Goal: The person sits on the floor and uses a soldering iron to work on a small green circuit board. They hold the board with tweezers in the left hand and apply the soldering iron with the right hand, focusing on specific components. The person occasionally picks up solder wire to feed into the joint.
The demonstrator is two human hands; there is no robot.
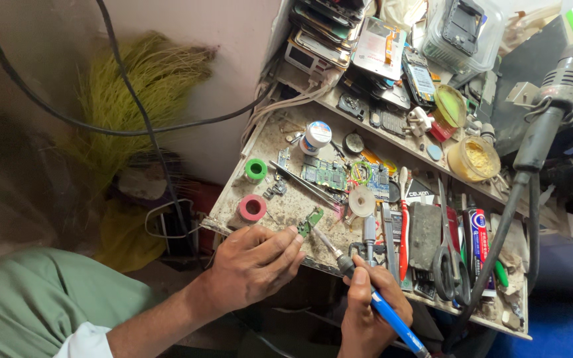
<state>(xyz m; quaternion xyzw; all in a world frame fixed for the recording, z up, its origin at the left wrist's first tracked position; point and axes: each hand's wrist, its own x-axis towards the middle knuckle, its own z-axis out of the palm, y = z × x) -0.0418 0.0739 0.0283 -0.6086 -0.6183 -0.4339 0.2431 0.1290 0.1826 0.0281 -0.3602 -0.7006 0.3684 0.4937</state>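
At the near edge of the cluttered workbench, the left hand pinches a small green circuit board between fingertips closed on its lower end, holding it tilted just above the bench surface. The right hand is wrapped around a blue-handled soldering iron, thumb pressed on the grip, its metal tip angled up-left and meeting the small board. Just beyond lie a larger green circuit board, tweezers, a pink tape roll and a green tape roll. Scissors and a red toothbrush lie to the right.
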